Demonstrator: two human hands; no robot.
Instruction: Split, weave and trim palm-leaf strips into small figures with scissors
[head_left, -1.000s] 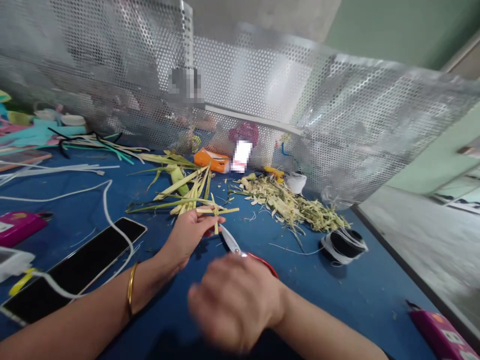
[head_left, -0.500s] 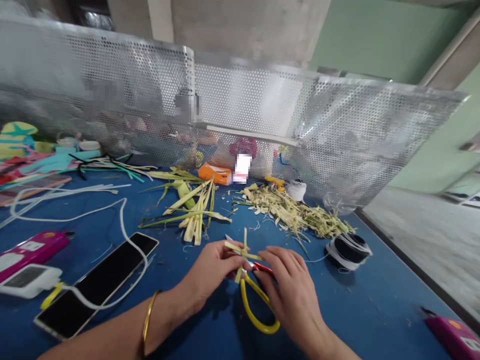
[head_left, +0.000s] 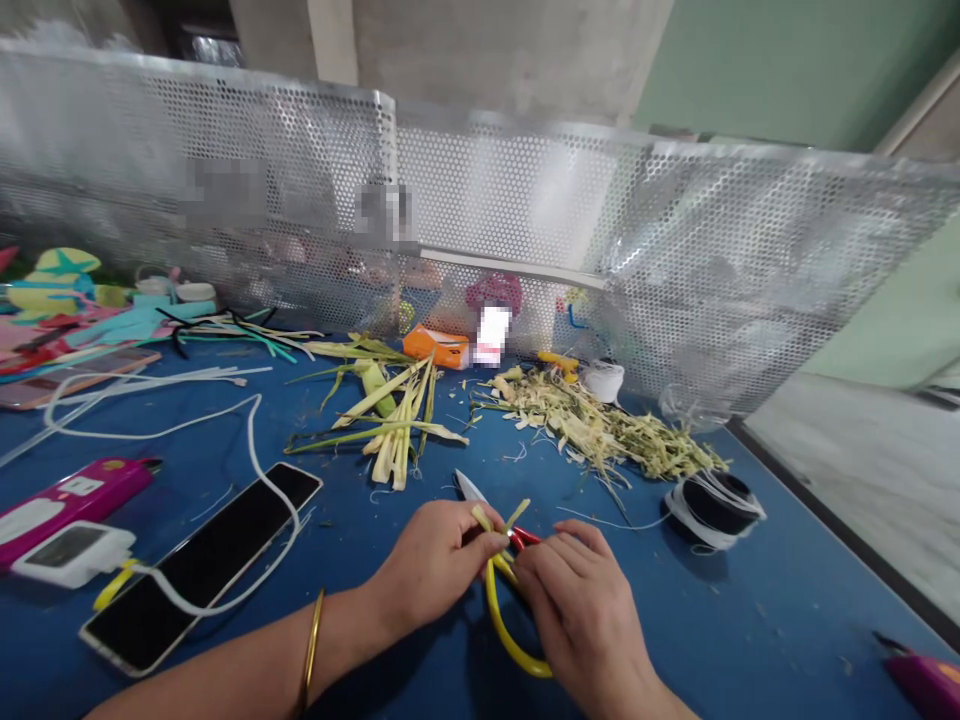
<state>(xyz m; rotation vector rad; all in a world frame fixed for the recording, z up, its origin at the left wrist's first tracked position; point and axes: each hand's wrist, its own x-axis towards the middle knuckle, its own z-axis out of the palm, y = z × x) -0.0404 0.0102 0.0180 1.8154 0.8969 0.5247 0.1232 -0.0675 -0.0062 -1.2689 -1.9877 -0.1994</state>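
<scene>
Pale yellow-green leaf strips (head_left: 519, 514) stand crossed between the thumb and fingers of my left hand (head_left: 431, 560), which is closed on them. My right hand (head_left: 581, 600) is close on the right, its fingers curled; they hide whatever is in them. Below both hands lies a pair of scissors (head_left: 517, 655) with red and yellow handles, the blade tip pointing away to the upper left. My fingers cover part of the handles. Beyond my left hand, a bundle of longer leaf strips (head_left: 401, 440) rests on the blue table (head_left: 420, 680).
Leaf scraps (head_left: 592, 420) are heaped behind my right hand. A black spool with white thread (head_left: 712, 510) stands at right. On the left are a phone (head_left: 202, 570), a white cable (head_left: 255, 440) and a magenta device (head_left: 75, 505). A perforated metal screen (head_left: 502, 190) closes the back.
My right hand has swung from the near side to beside my left hand. The crossed strips have come closer, over the scissors, and their right-hand end no longer shows.
</scene>
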